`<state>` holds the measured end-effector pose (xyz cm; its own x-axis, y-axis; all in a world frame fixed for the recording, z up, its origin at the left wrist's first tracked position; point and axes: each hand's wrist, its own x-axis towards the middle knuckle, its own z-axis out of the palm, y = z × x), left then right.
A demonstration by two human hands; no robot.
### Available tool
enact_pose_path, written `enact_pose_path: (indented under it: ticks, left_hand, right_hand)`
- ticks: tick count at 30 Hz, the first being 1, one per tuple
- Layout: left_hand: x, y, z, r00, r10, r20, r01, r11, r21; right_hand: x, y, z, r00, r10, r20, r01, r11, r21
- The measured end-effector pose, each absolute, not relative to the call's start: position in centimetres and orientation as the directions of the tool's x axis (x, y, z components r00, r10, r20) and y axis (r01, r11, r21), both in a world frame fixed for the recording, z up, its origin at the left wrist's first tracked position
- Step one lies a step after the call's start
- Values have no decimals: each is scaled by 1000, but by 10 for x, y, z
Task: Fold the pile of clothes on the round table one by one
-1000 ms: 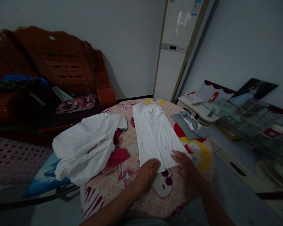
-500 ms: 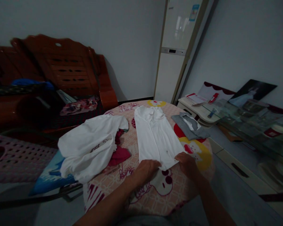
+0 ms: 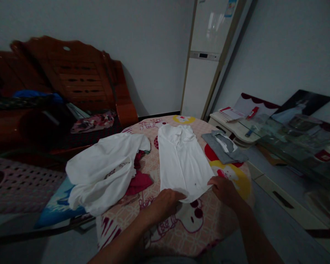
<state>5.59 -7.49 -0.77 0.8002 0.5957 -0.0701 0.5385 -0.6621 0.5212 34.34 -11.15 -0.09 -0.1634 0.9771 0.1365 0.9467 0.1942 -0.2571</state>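
Shirt [image 3: 183, 161] lies short of the worktop's [image 3: 181, 242] near edge. My left hand [image 3: 166, 204] and right hand [image 3: 224, 190] pinch its near end, fingers closed.

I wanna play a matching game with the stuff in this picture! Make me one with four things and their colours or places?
Things:
1. Shirt
2. Grey garment
3. Chair
4. Tablecloth

Clues:
A. Brown, in front of the wall
B. Pinkish, with cartoon figures
C. On the cloth, to the right of something white
D. White, its near edge held by the left hand and right hand

Right pairs: 1-D, 2-C, 3-A, 4-B
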Motion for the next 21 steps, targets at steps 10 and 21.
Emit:
enact_pose_path:
  ticks: [10, 21]
  left_hand:
    - [67, 60, 58, 721, 691, -52, 685, -701, 197]
    - [61, 70, -14, 599, 748, 285, 639, -661, 393]
  right_hand:
    - [330, 20, 45, -187, 968, 167, 980, 195, -32]
    - [349, 33, -30, -87, 860, 502, 939, 239, -247]
